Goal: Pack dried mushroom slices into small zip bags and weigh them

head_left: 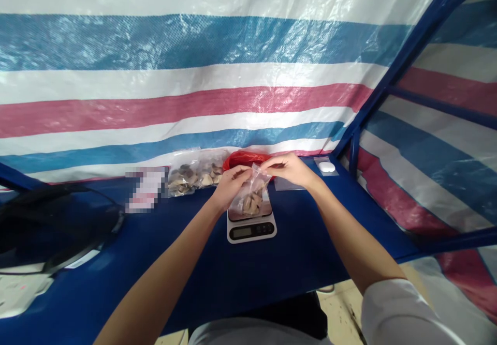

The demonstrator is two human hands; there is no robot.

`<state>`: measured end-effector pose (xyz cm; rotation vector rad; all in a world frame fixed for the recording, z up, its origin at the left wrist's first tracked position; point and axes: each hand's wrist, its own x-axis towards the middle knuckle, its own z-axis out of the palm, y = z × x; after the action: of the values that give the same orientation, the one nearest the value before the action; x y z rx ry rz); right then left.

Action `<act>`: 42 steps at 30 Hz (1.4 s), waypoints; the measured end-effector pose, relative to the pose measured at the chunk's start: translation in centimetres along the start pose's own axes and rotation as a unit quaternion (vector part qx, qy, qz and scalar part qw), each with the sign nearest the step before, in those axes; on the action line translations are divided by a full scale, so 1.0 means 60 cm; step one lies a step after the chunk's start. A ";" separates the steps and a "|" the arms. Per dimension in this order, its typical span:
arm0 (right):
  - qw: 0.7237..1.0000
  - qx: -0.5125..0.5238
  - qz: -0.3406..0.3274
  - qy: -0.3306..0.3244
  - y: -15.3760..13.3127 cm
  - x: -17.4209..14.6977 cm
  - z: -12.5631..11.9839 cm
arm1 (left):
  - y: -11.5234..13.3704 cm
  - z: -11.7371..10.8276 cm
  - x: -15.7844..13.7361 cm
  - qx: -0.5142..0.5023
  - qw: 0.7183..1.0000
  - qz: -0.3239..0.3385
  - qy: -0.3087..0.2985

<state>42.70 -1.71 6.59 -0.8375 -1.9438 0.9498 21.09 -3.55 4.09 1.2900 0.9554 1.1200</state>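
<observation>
A clear plastic bag [253, 200] with several beige-brown dried pieces in it rests on a white digital scale [252, 232]. My left hand [232, 183] pinches the bag's top edge on its left side. On the right, my right hand [288, 169] has its fingers closed on the same top edge. The scale's metal plate lies partly under the bag, and its display is too dim to read. Right behind the hands sits a red plastic bag [244, 158], its contents hidden from view.
Two filled clear bags [183, 179] [209, 171] lean by the striped sheet. Flat plastic bags [286, 185] lie right of the scale, near a white oval case [326, 167]. At left are a blurred-out item [145, 190], a black bag [58, 226] and a white power strip [23, 290].
</observation>
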 end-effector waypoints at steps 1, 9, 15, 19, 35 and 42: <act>1.000 -0.003 0.005 0.013 0.002 -0.003 -0.002 | -0.004 0.001 -0.001 -0.014 1.000 0.005 0.017; 0.977 0.108 0.095 0.156 0.050 -0.018 0.021 | -0.010 0.012 -0.024 -0.163 0.975 -0.019 0.152; 0.963 0.174 0.139 0.150 0.069 -0.017 0.064 | -0.023 0.029 -0.043 -0.200 0.959 -0.023 0.199; 0.959 0.194 0.139 0.154 0.064 -0.011 0.071 | -0.028 0.032 -0.042 -0.164 0.972 -0.008 0.169; 0.904 0.302 0.172 0.248 0.090 -0.011 0.100 | -0.040 0.002 -0.008 -0.155 0.981 -0.002 0.120; 0.898 0.285 0.184 0.280 0.105 -0.025 0.110 | -0.054 -0.023 0.004 -0.168 0.975 -0.003 0.145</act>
<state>39.01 -1.83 -1.92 -0.9960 -0.9512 1.2458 20.09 -2.84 0.80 0.8655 0.9298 1.4229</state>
